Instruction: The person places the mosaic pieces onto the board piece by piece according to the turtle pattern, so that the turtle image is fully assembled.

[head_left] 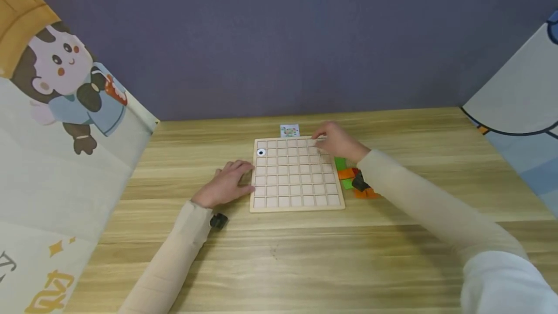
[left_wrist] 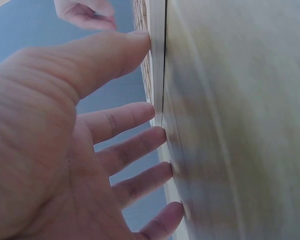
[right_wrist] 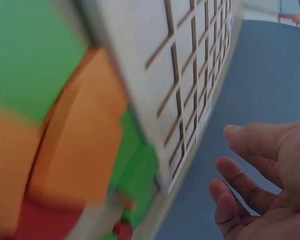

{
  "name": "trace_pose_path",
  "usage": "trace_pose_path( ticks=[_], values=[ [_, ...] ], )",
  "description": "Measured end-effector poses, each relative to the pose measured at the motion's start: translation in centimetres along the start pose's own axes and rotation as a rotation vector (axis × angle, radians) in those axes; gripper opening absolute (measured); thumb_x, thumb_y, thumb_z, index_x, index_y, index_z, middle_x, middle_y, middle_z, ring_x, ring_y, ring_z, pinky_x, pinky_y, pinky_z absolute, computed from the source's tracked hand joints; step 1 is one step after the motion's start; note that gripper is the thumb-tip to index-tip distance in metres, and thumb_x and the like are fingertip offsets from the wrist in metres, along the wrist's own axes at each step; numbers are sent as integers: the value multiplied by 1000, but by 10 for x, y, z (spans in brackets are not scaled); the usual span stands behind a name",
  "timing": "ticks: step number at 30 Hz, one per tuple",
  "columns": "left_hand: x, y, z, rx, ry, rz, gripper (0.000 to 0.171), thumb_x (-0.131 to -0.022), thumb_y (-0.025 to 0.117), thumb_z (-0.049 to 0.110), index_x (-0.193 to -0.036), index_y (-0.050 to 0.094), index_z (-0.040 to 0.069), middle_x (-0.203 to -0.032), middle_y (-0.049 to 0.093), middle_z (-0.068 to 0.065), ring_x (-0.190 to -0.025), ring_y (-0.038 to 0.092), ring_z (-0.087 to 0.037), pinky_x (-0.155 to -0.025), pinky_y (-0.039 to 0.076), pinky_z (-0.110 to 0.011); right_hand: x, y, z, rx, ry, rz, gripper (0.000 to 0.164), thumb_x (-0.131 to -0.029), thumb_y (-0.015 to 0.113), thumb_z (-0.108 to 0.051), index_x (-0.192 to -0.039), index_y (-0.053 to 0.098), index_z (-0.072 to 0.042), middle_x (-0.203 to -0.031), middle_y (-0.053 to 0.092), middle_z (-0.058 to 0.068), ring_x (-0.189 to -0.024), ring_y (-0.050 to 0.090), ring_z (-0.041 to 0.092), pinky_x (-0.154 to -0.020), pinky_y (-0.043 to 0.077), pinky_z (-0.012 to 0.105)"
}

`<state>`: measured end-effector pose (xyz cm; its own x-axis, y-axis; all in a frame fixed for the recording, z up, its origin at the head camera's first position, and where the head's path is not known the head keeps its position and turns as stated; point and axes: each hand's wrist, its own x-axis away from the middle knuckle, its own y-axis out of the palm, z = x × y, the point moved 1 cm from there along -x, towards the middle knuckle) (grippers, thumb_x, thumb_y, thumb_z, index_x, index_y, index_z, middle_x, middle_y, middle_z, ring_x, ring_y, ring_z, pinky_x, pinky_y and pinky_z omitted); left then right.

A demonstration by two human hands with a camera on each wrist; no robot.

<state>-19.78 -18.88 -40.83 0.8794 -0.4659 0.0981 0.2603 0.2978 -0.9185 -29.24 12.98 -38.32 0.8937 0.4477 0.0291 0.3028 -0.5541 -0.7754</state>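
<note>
"Grid board (head_left: pixel 296 190) first, please: how does it look?"

"Pale, flat and nearly square, it lies on the wood-grain table (head_left: pixel 270 256) ahead of you. It has a plain rim, and thin ridges divide it into rows of small square cells. Towards its ten o'clock is a white disc (head_left: pixel 261 152) with a black centre."

"What is hidden or hard to make out?"

"Your right hand (head_left: pixel 340 142) covers some cells at one o'clock. Just beside the board at three o'clock, green, orange and red pieces (head_left: pixel 347 174) are partly hidden by your right sleeve (head_left: pixel 418 195) and a black wrist device (head_left: pixel 360 181); the right wrist view shows them blurred and cut off. At twelve o'clock, just beyond the rim, the printing on a small card (head_left: pixel 289 130) is too small to read. The left wrist view shows the board almost edge-on."

"And where is it from the fingers?"

"At its nine o'clock is your left hand (head_left: pixel 224 184), fingers spread and thumb well apart, the thumb tip touching the rim. Your right fingers are loosely bent, with a gap to the thumb, by the one o'clock edge; whether they touch it, I cannot tell."
</note>
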Motion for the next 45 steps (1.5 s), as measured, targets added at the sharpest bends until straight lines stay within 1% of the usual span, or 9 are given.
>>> trace_pose_path(
  ticks=[6,10,16,20,23,26,29,37,45],
  values=[
    [1,-1,0,3,0,-3,62,-90,63,39,-141,43,11,-147,35,-11,-132,29,-37,-98,19,-70,14,-17,18,41,16,55,25,-88,66,-6,-111,67,0,-132,49,22,-120,43,38,-96,38,51],
    [1,0,0,12,-22,-12,61,-91,62,39,-142,43,12,-149,31,-12,-133,25,-38,-96,19,-70,25,-23,31,64,30,66,24,-89,65,-7,-112,67,0,-133,48,24,-123,40,39,-96,38,52],
    [3,-1,1,15,-44,-21,60,-91,61,40,-142,42,15,-151,26,-16,-135,20,-40,-95,19,-71,43,-29,51,83,56,67,23,-89,66,-10,-110,68,-2,-123,54,19,-114,47,38,-92,39,54],
    [4,-2,2,15,-43,-21,60,-91,61,40,-142,43,15,-151,25,-17,-134,20,-41,-94,21,-70,53,-33,63,85,58,70,21,-88,65,-7,-107,68,0,-122,56,21,-109,50,37,-90,41,55],
    [4,-2,2,15,-44,-25,60,-91,61,40,-142,42,15,-152,25,-17,-134,20,-42,-93,21,-71,59,-34,68,103,69,67,19,-87,67,-9,-103,69,0,-113,60,19,-96,55,33,-82,45,50],
    [5,-2,1,20,-49,-30,60,-91,61,40,-142,42,15,-152,24,-16,-134,20,-42,-93,21,-71,63,-33,72,122,95,52,16,-85,70,-14,-97,70,-4,-100,64,12,-82,57,25,-73,47,43],
    [5,-1,1,28,-54,-36,60,-91,60,40,-143,42,16,-152,24,-16,-135,19,-41,-93,21,-70,65,-30,73,124,119,34,15,-85,72,-19,-94,71,-7,-93,65,7,-76,56,21,-69,47,40],
    [5,-1,0,27,-55,-37,61,-91,60,41,-143,41,16,-152,24,-16,-135,19,-41,-93,21,-71,64,-26,74,150,110,39,13,-84,72,-16,-92,70,-6,-93,66,8,-80,60,22,-73,48,43],
    [5,-1,0,19,-59,-36,60,-91,60,41,-143,41,16,-152,24,-16,-135,19,-41,-92,22,-70,64,-27,70,176,174,40,13,-84,72,-17,-94,70,-9,-98,65,8,-88,58,25,-78,45,46]
  ],
)
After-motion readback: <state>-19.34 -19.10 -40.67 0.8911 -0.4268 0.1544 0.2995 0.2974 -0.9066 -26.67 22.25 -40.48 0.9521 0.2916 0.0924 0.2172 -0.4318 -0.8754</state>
